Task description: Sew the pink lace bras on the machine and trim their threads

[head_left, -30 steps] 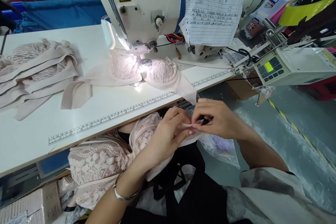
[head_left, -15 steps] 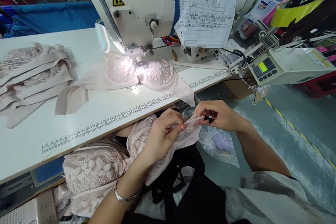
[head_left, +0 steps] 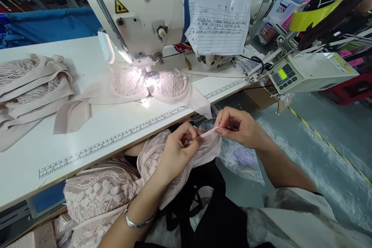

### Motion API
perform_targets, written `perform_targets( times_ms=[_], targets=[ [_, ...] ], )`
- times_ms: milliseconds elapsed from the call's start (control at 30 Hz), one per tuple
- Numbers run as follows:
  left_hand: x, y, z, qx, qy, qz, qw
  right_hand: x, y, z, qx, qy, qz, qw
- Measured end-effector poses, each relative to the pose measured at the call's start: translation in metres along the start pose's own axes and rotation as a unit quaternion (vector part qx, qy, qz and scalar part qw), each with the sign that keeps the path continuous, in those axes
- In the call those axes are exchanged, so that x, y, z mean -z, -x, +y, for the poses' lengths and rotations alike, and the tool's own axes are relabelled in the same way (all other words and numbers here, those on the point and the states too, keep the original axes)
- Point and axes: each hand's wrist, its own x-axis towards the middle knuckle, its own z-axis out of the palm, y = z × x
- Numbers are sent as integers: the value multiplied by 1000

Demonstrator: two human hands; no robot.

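A pale pink lace bra (head_left: 152, 153) lies over my lap, its edge stretched between both hands. My left hand (head_left: 181, 149) pinches the edge between thumb and fingers. Just to the right, my right hand (head_left: 240, 128) pinches the end of the same edge with thumb and fingertips. Something small and dark red shows within the curled right fingers, too hidden to name. Another pale pink bra (head_left: 170, 85) lies on the sewing machine (head_left: 148, 11) bed, under the needle area in the lamp light, its wing hanging over the table edge.
Several stacked bras (head_left: 31, 85) lie at the left of the white table (head_left: 116, 124), which has a printed ruler along its front. A control box (head_left: 308, 71) juts out at right. A plastic bag (head_left: 242, 159) is below my right hand; a paper card (head_left: 217, 23) hangs on the machine.
My right hand has turned and drawn its fingers in; the dark red and black thing that stuck out of it is now mostly hidden. The bra's edge is pulled straighter. The view has shifted slightly.
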Motion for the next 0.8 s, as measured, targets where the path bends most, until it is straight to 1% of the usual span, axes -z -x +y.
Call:
perform_targets(
  times_ms=[133, 200, 300, 400, 467, 567, 633, 700, 800],
  targets=[
    [-10, -2, 7, -14, -97, 18, 995, -8, 2, -9, -4, 35, -13, 999],
    [-13, -3, 7, 0, -115, 39, 993, -12, 2, -12, -5, 53, -13, 998],
    [-13, -3, 7, 45, -72, 72, 994, -12, 2, -9, 7, 80, 28, 996],
    [-9, -4, 7, 92, 4, 65, 994, -8, 1, -2, 20, 92, 60, 994],
    [-7, -5, 8, 111, 45, 51, 991, -6, 0, 1, 14, 97, 36, 995],
    [-6, -7, 8, 112, 82, 41, 989, -5, -3, 2, 9, 122, -40, 992],
    [-5, -8, 7, 114, 94, 35, 988, -6, -5, 2, 4, 131, -77, 988],
    [-5, -8, 5, 121, 95, 31, 988, -9, -6, 3, -5, 123, -90, 988],
    [-4, -7, 2, 129, 76, 32, 988, -13, -6, 5, -19, 95, -91, 991]
  ],
)
